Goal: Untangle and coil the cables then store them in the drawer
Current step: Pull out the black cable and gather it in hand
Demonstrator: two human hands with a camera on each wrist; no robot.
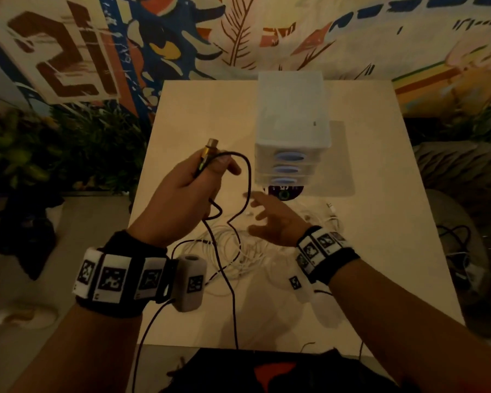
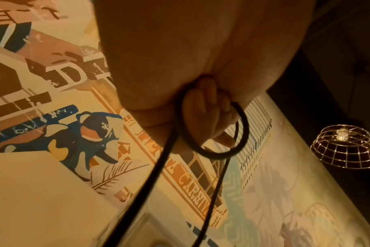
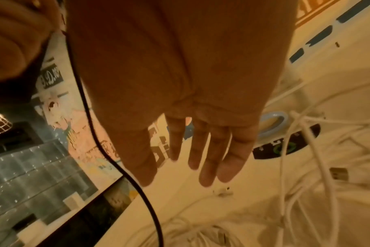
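My left hand [image 1: 193, 180] is raised above the table and grips a black cable [image 1: 248, 177] by its gold metal plug [image 1: 209, 150], which sticks up past the thumb. The cable loops down from the fist and trails off the table's near edge. In the left wrist view the black cable [image 2: 211, 150] curls round the closed fingers [image 2: 203, 108]. My right hand [image 1: 270, 214] hovers with its fingers spread over a tangle of white cables [image 1: 238, 251] on the table. The right wrist view shows its straight fingers [image 3: 209, 150], empty, with white cables [image 3: 306, 167] beneath. A white drawer unit [image 1: 292, 131] has all drawers closed.
The white table [image 1: 380, 194] stands against a painted mural wall. A dark round disc [image 1: 284, 191] lies in front of the drawer unit. A white USB plug [image 3: 338, 173] lies among the white cables. Plants [image 1: 54, 148] stand left of the table.
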